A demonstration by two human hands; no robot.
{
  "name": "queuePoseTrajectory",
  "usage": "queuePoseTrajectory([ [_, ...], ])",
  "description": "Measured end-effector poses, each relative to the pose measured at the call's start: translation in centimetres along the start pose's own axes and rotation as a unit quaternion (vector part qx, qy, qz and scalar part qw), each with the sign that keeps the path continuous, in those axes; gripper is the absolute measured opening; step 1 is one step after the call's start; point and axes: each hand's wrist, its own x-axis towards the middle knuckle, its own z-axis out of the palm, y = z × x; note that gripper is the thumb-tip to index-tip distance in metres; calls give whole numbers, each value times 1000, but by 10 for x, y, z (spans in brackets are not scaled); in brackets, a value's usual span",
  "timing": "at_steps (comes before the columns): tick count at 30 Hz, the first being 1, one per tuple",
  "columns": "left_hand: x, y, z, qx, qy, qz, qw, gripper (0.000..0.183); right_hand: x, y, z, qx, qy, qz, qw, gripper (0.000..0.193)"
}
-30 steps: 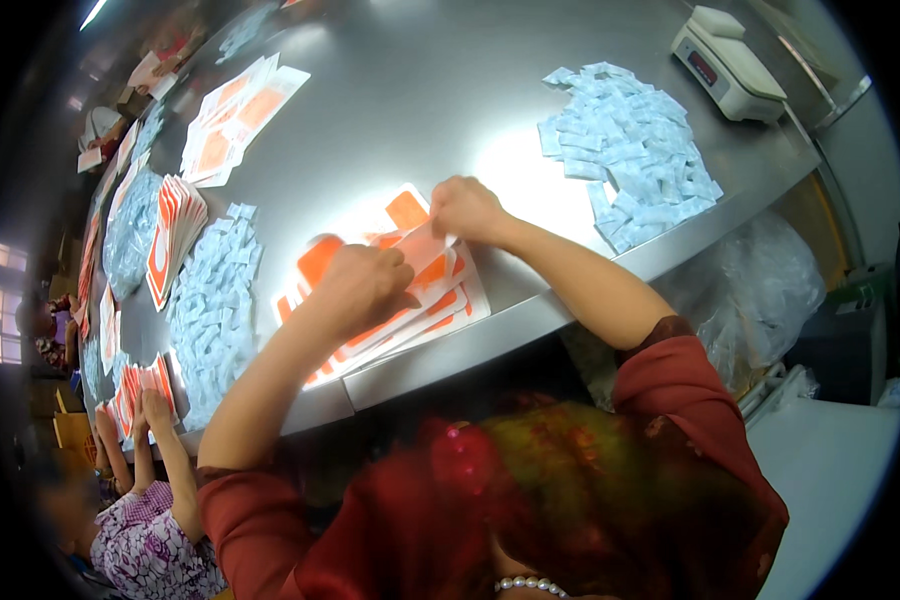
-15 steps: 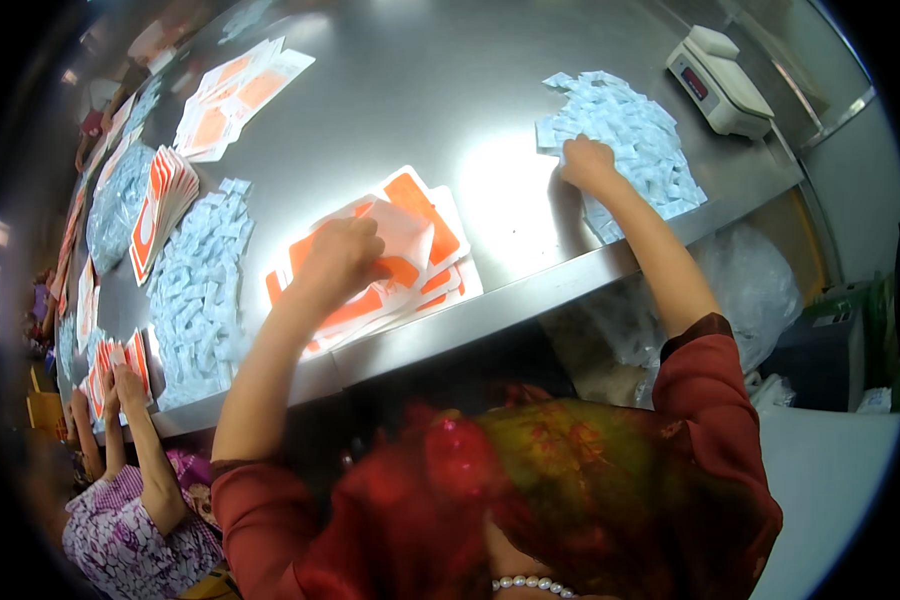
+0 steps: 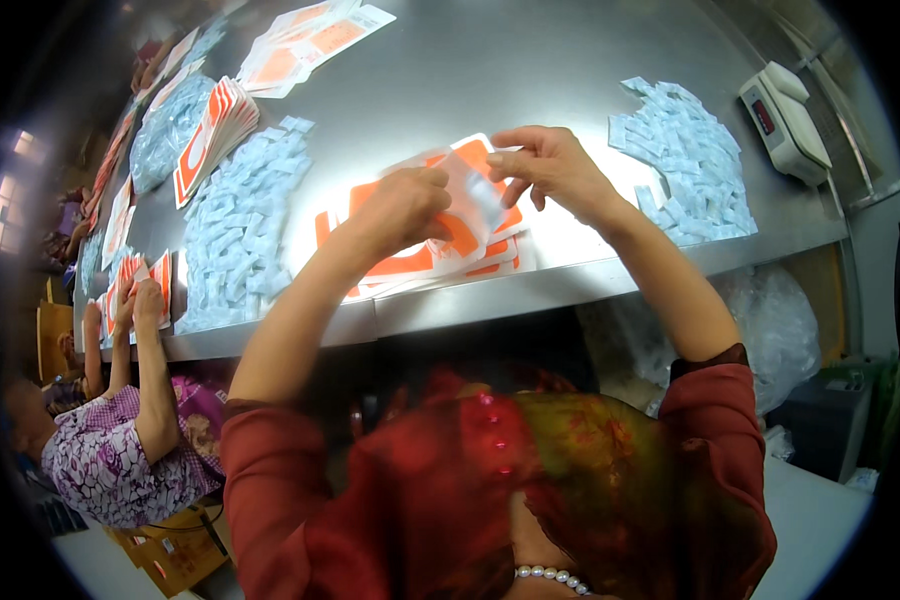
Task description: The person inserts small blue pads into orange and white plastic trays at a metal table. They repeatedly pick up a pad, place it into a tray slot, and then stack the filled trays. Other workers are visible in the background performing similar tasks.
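Note:
My left hand (image 3: 405, 210) is closed on the edge of an orange-and-white pouch (image 3: 460, 232), holding it above a stack of similar flat pouches (image 3: 505, 262) by the table's front edge. Just right of the pouch's upper part is my right hand (image 3: 560, 172), its fingers apart and seemingly holding nothing. Below those fingertips a small pale-blue packet (image 3: 484, 192) shows at the pouch's translucent part; whether it lies fully inside is hard to tell. A heap of pale-blue packets (image 3: 685, 160) lies to the right of my right hand.
Another long heap of blue packets (image 3: 245, 225) lies at left, beside a fanned pouch stack (image 3: 220, 125) and a clear bag of packets (image 3: 173, 135). More pouches (image 3: 315, 42) lie farther back. A white scale (image 3: 785, 125) stands at right. A co-worker (image 3: 130, 450) handles pouches at far left.
My right hand has moved left from the right-hand packet heap to the pouch, its fingers spreading. My left hand still holds the pouch. The whole view has shifted.

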Motion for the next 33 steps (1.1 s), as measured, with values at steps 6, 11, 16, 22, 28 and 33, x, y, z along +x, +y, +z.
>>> queuePoseTrajectory([
  [6, -9, 0, -20, -4, 0, -3, 1000, 35, -3, 5, 10, -80, 37, 8, 996, 55],
  [11, -10, -2, -19, 12, 6, -25, 1000, 36, -12, 24, 36, 17, -138, 96, 986, 54],
  [16, -16, 2, -8, 22, -37, -68, 997, 35, 6, 38, 21, -21, -76, 140, 987, 29],
  [22, -23, -6, 13, 66, -78, -109, 989, 46, 62, 71, 20, -406, 32, 66, 911, 45],
  [28, -34, -13, 24, 27, -75, -94, 992, 60, 65, 81, 30, -458, 71, 71, 883, 45],
  [33, -30, -5, 18, -7, -38, -91, 995, 61, 67, 89, 22, -295, 85, 44, 951, 31],
])
